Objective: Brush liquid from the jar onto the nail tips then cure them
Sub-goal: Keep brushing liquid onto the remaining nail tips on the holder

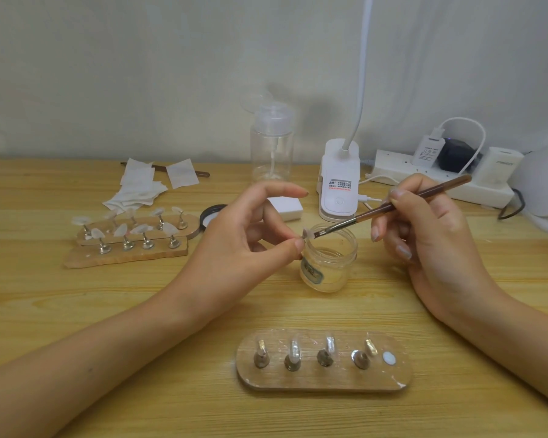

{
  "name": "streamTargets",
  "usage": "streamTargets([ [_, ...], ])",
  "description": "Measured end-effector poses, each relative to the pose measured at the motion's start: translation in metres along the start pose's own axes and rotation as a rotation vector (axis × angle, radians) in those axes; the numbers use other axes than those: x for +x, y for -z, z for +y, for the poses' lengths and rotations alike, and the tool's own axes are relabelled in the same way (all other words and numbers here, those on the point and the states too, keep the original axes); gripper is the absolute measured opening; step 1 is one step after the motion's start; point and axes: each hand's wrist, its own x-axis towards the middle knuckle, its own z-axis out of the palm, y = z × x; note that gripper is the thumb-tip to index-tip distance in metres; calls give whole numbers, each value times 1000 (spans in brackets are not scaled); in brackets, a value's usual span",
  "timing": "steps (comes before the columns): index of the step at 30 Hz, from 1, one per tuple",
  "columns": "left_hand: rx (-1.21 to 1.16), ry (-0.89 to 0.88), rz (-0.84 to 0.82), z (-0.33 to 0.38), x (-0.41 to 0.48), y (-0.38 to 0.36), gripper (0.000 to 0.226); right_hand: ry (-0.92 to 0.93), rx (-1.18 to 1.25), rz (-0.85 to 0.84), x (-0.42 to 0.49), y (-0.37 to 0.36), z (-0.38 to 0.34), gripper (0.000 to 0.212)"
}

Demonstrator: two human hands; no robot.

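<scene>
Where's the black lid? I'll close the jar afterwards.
The black lid lies left of centre, head view, between the nail stands and the left hand.

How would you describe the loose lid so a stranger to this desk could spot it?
On the wooden desk, look just behind the left hand, left of the open glass jar. The lid lies flat between the nail-tip stands and a white block, partly hidden by the hand. It alone is round with a dark rim and white inside.
</scene>
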Motion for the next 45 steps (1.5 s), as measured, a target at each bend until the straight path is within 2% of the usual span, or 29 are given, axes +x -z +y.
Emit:
streamTargets([
  [6,-8,6,-2,0,0,-1,46,66,25,-102,-2,-1,-2,22],
  [11,-18,9,-6,-1,0,0,45,34,3,-11,-2,2,-1,25],
  [16,-27,12,-10,-2,0,0,45,99,26,-93,-3,-1,-3,19],
  [21,-33,21,-15,-2,0,0,45,57,-17,-10,-3,2,-2,24],
  [27,-47,23,-12,-2,0,0,45,119,6,-94,-4,1,-2,21],
  [32,-44,16,-16,-2,0,0,45,70,-25,-7,-3,3,0,26],
  [37,-43,21,-14,-2,-1,0,45,145,4,-92,-5,0,-2,19],
  [42,-36,21,-16,-2,0,0,45,100,-36,-30,-5,3,-1,24],
  [45,-38,23,-21,-2,0,1,45,144,-6,-35,-5,2,-2,21],
])
